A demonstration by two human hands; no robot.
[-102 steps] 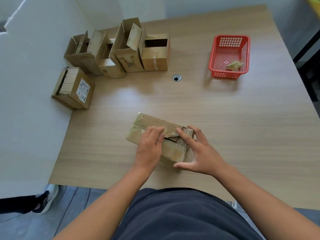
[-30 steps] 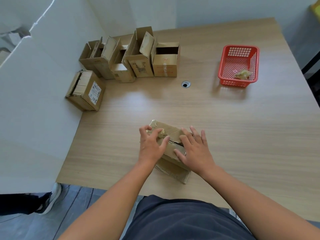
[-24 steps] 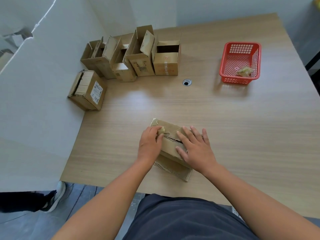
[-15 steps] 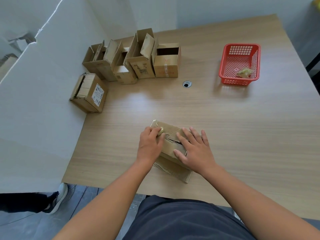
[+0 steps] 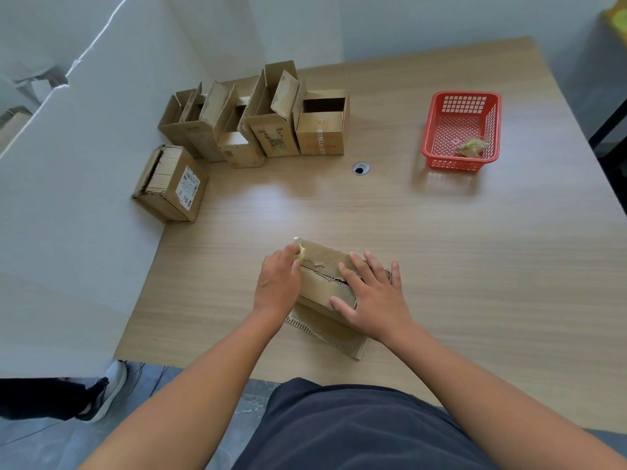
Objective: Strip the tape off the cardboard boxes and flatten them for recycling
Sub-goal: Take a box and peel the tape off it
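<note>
The fingers [image 5: 287, 253] of the left hand [image 5: 276, 286] pinch a crumpled end of tape [image 5: 300, 255] at the far-left corner of the box [image 5: 317, 286]. The right hand [image 5: 375, 298] lies flat on the box top, fingers straight and spread, thumb at its near edge, pinning it to the table [image 5: 475, 266]. The box's long axis runs from far-left to near-right and its torn seam follows that line, so the pull probably goes leftward, away from the right hand. The red basket [image 5: 463, 105], holding a tape wad [image 5: 471, 146], sits well apart at far right, nearer the right hand.
</note>
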